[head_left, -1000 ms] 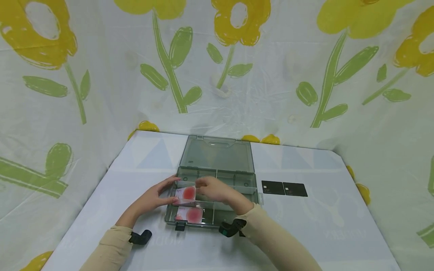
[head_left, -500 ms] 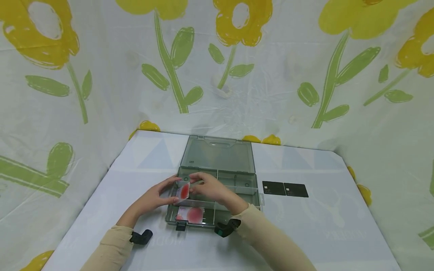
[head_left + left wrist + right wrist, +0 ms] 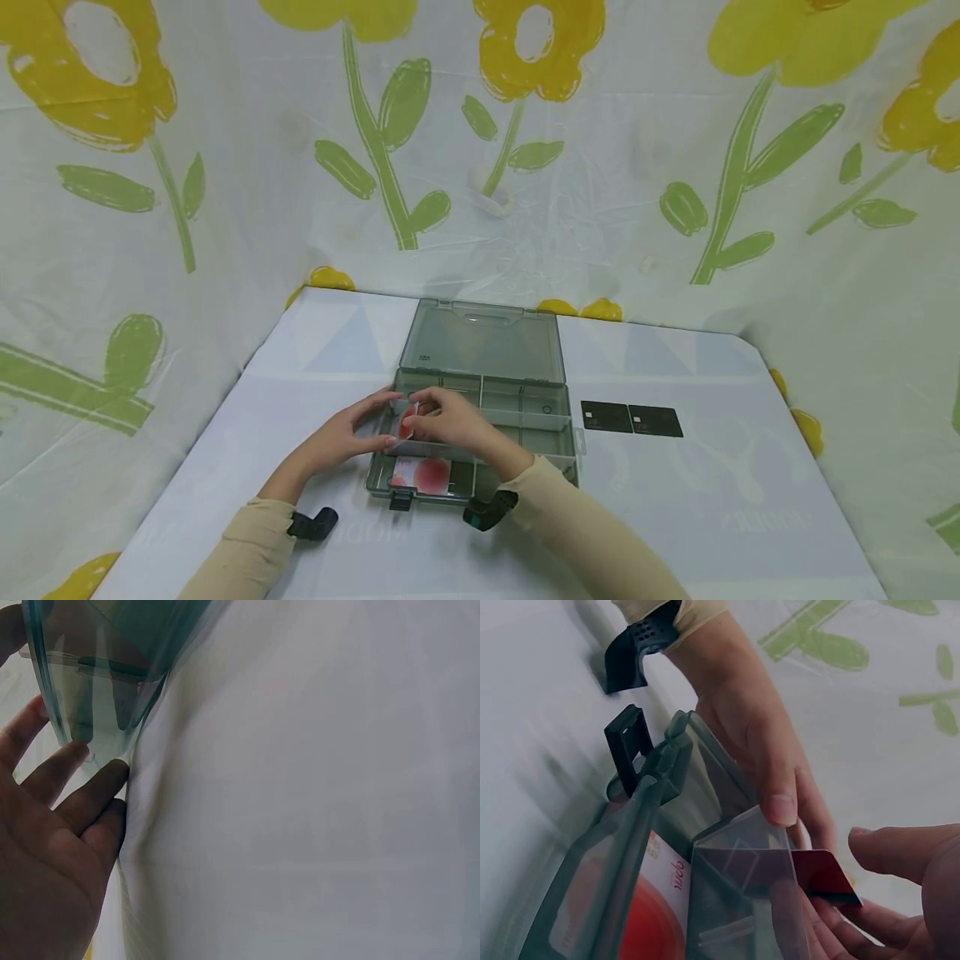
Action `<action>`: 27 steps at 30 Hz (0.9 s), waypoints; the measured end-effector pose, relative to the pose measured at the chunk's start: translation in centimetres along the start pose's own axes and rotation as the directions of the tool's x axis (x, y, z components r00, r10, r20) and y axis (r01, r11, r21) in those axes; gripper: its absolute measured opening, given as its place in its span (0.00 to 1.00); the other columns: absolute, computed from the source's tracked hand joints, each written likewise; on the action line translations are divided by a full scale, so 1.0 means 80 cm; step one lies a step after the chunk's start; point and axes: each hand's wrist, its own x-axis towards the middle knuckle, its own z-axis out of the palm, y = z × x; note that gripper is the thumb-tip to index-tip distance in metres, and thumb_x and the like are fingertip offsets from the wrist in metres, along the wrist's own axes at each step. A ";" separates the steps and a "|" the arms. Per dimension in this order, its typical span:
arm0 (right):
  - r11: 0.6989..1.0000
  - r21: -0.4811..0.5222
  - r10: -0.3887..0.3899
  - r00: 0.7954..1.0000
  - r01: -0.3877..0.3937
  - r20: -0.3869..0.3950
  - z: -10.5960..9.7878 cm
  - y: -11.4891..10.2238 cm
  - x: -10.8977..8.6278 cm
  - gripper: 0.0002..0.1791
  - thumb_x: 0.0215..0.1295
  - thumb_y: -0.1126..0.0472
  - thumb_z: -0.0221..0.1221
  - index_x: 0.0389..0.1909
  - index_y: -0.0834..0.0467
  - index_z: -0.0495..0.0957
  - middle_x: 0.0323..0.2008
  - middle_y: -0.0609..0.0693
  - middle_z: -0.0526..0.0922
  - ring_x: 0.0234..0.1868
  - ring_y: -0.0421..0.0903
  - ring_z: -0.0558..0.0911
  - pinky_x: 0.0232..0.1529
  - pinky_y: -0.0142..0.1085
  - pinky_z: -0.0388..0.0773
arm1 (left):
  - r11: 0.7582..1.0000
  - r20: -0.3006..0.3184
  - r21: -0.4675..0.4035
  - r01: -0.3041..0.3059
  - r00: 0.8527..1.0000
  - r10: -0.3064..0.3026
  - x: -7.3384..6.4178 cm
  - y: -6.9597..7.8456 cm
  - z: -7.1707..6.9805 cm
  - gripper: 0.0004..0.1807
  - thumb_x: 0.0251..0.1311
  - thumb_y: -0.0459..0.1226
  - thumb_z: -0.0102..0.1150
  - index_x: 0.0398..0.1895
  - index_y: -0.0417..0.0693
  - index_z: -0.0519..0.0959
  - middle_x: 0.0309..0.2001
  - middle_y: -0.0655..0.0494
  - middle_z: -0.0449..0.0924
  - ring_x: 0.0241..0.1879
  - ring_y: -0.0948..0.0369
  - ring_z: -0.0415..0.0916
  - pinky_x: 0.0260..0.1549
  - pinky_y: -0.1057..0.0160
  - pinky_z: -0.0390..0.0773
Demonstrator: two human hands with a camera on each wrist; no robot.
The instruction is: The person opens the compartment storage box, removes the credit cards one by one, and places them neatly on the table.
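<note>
A translucent grey-green compartment box (image 3: pixel 528 437) stands with its lid laid back. My left hand (image 3: pixel 345 433) rests at its left side; its straight fingers touch the outer wall (image 3: pixel 64 682) in the left wrist view, and its thumb lies by a divider. Over the middle-left compartment is my right hand (image 3: pixel 453 421), partly covering a white-and-red card (image 3: pixel 406 423) that stands tilted. From the right wrist, that card (image 3: pixel 823 874) shows with the right fingers behind it and the right thumb apart from its edge. Another card with a red circle (image 3: pixel 431 476) lies in the front-left compartment.
The open lid (image 3: pixel 483 342) extends behind the box. Two black cards (image 3: pixel 607 416) lie side by side to the right on the white table (image 3: pixel 712 483). A black latch (image 3: pixel 401 500) juts from the front edge. Flower-printed cloth (image 3: pixel 562 233) hangs behind.
My right hand draws back leftward over the middle-left compartment, covering more of the card. The card has turned from facing up to a steeper tilt. My left hand stays in place.
</note>
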 end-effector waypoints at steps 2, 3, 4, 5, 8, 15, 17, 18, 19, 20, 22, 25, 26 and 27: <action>0.999 -0.035 0.008 1.000 -0.008 -0.009 0.001 0.000 -0.001 0.24 0.69 0.56 0.66 0.62 0.60 0.77 0.47 0.51 0.83 0.39 0.44 0.86 0.41 0.39 0.84 | 1.000 0.002 0.006 -0.004 1.000 0.004 0.000 0.000 0.000 0.37 0.62 0.49 0.71 0.74 0.61 0.68 0.79 0.44 0.55 0.76 0.40 0.53 0.68 0.30 0.58; 0.999 -0.049 0.012 1.000 -0.013 -0.014 0.002 -0.001 -0.001 0.24 0.68 0.56 0.66 0.62 0.59 0.77 0.48 0.51 0.84 0.40 0.43 0.85 0.41 0.39 0.84 | 1.000 0.003 0.009 -0.006 1.000 0.006 0.000 0.000 0.001 0.37 0.62 0.49 0.70 0.74 0.61 0.68 0.79 0.45 0.54 0.76 0.40 0.53 0.68 0.30 0.58; 0.998 -0.060 0.013 1.000 -0.014 -0.016 0.002 -0.001 -0.002 0.23 0.68 0.57 0.67 0.61 0.59 0.77 0.49 0.52 0.84 0.41 0.44 0.85 0.41 0.39 0.84 | 1.000 0.004 0.011 -0.008 1.000 0.008 0.000 0.000 0.001 0.37 0.62 0.49 0.70 0.74 0.61 0.68 0.79 0.45 0.54 0.76 0.40 0.53 0.68 0.30 0.58; 0.998 -0.068 0.014 1.000 -0.015 -0.018 0.002 -0.001 -0.003 0.23 0.67 0.58 0.67 0.61 0.58 0.77 0.49 0.53 0.83 0.42 0.44 0.85 0.42 0.40 0.84 | 1.000 0.005 0.014 -0.011 1.000 0.011 0.000 0.000 0.001 0.37 0.62 0.49 0.70 0.74 0.60 0.68 0.79 0.45 0.54 0.76 0.40 0.53 0.68 0.30 0.58; 0.998 -0.066 0.022 1.000 -0.023 -0.017 0.002 -0.001 -0.004 0.23 0.66 0.60 0.67 0.61 0.57 0.77 0.51 0.53 0.83 0.43 0.45 0.84 0.43 0.40 0.83 | 1.000 0.005 0.017 -0.012 1.000 0.012 0.000 0.001 0.001 0.37 0.62 0.50 0.70 0.74 0.60 0.68 0.80 0.45 0.53 0.76 0.40 0.53 0.68 0.31 0.57; 0.999 -0.051 0.016 1.000 -0.018 -0.026 -0.001 0.000 -0.006 0.22 0.65 0.62 0.67 0.60 0.57 0.78 0.51 0.52 0.83 0.46 0.45 0.84 0.45 0.41 0.84 | 1.000 0.002 0.021 0.004 1.000 -0.004 0.000 0.004 0.001 0.37 0.62 0.50 0.70 0.74 0.61 0.68 0.80 0.45 0.53 0.76 0.40 0.53 0.68 0.30 0.57; 0.998 -0.058 0.013 0.999 -0.015 -0.032 -0.003 0.000 -0.006 0.22 0.65 0.62 0.67 0.59 0.57 0.79 0.51 0.52 0.83 0.46 0.45 0.84 0.44 0.41 0.84 | 1.000 0.002 0.022 0.007 1.000 -0.007 0.000 0.004 0.001 0.38 0.61 0.50 0.70 0.74 0.61 0.68 0.80 0.45 0.54 0.76 0.40 0.53 0.68 0.30 0.57; 0.998 -0.055 0.013 0.999 -0.015 -0.033 -0.005 0.000 -0.007 0.22 0.65 0.62 0.67 0.59 0.57 0.79 0.51 0.52 0.83 0.45 0.45 0.84 0.44 0.40 0.84 | 1.000 0.003 0.023 0.007 1.000 -0.007 0.000 0.004 0.001 0.38 0.61 0.50 0.70 0.74 0.61 0.68 0.80 0.45 0.54 0.76 0.40 0.53 0.68 0.30 0.57; 0.999 -0.051 0.014 0.999 -0.016 -0.037 -0.006 0.000 -0.007 0.21 0.65 0.62 0.67 0.59 0.56 0.79 0.51 0.52 0.83 0.44 0.45 0.84 0.44 0.40 0.84 | 1.000 0.002 0.025 0.007 1.000 -0.008 0.000 0.004 0.001 0.38 0.61 0.50 0.70 0.74 0.61 0.68 0.80 0.45 0.54 0.76 0.40 0.54 0.68 0.30 0.57; 0.999 -0.037 0.016 0.999 -0.018 -0.037 -0.007 0.000 -0.007 0.21 0.65 0.63 0.67 0.59 0.57 0.79 0.51 0.52 0.82 0.43 0.45 0.85 0.43 0.40 0.84 | 1.000 0.002 0.029 0.006 1.000 -0.006 0.000 0.004 0.001 0.38 0.61 0.51 0.70 0.74 0.60 0.68 0.79 0.45 0.54 0.76 0.40 0.54 0.68 0.31 0.58; 1.000 -0.001 0.020 0.999 -0.020 -0.040 -0.010 0.001 -0.007 0.21 0.65 0.64 0.67 0.58 0.57 0.79 0.50 0.53 0.82 0.40 0.45 0.86 0.41 0.39 0.85 | 0.999 0.002 0.035 0.005 1.000 -0.005 0.001 0.003 0.001 0.38 0.61 0.51 0.70 0.74 0.60 0.68 0.79 0.45 0.54 0.76 0.40 0.55 0.69 0.32 0.58; 0.997 0.072 0.030 0.999 -0.027 -0.034 -0.014 0.003 -0.007 0.20 0.65 0.67 0.66 0.58 0.58 0.78 0.50 0.53 0.81 0.34 0.47 0.88 0.37 0.38 0.86 | 0.999 0.003 0.043 0.004 1.000 -0.004 0.001 0.003 0.001 0.38 0.61 0.51 0.70 0.74 0.60 0.68 0.79 0.45 0.54 0.76 0.40 0.55 0.69 0.33 0.59; 0.995 0.092 0.031 0.999 -0.029 -0.030 -0.016 0.003 -0.007 0.20 0.66 0.68 0.65 0.58 0.59 0.78 0.50 0.54 0.81 0.32 0.47 0.88 0.36 0.39 0.87 | 0.999 0.004 0.043 0.004 1.000 -0.004 0.001 0.003 0.001 0.38 0.61 0.51 0.70 0.74 0.59 0.68 0.79 0.45 0.54 0.76 0.40 0.55 0.69 0.33 0.59; 0.995 0.097 0.035 0.999 -0.032 -0.030 -0.017 0.003 -0.007 0.20 0.66 0.67 0.65 0.58 0.59 0.78 0.50 0.54 0.81 0.31 0.47 0.88 0.36 0.38 0.87 | 0.999 0.004 0.042 0.006 1.000 -0.006 0.001 0.003 0.001 0.38 0.61 0.51 0.70 0.74 0.59 0.68 0.79 0.45 0.54 0.76 0.40 0.55 0.69 0.33 0.58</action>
